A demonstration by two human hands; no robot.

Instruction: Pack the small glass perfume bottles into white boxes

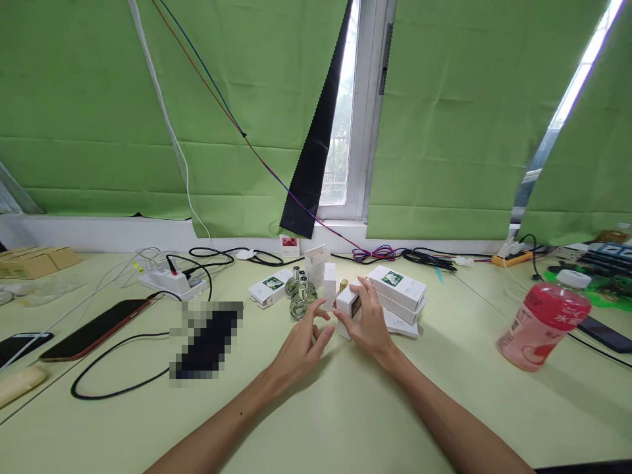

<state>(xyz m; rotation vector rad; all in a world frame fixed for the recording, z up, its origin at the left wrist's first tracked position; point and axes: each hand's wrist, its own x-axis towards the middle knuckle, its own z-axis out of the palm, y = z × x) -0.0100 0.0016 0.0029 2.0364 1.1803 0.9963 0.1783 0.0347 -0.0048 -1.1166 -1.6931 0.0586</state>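
My right hand (368, 319) grips a small white box (347, 304) that stands on the table, thumb on the near side and fingers over the top. Just left of it my left hand (303, 339) hangs with fingers apart, holding nothing. Beyond my left fingertips stand several glass bottles (302, 304) with silvery tops. Another white box (329, 284) stands upright behind my hands, and a gold cap (343, 284) peeks out behind the held box. To the right lies a stack of white boxes (399, 289) with a green flower picture; a similar flat box (269, 288) lies left of the bottles.
A pink drink bottle (546, 322) stands at the right. On the left are a phone (96, 329), a pixelated dark object (210, 342), a white power strip (172, 283) and looping cables. More cables (429, 259) run along the back below the green blinds.
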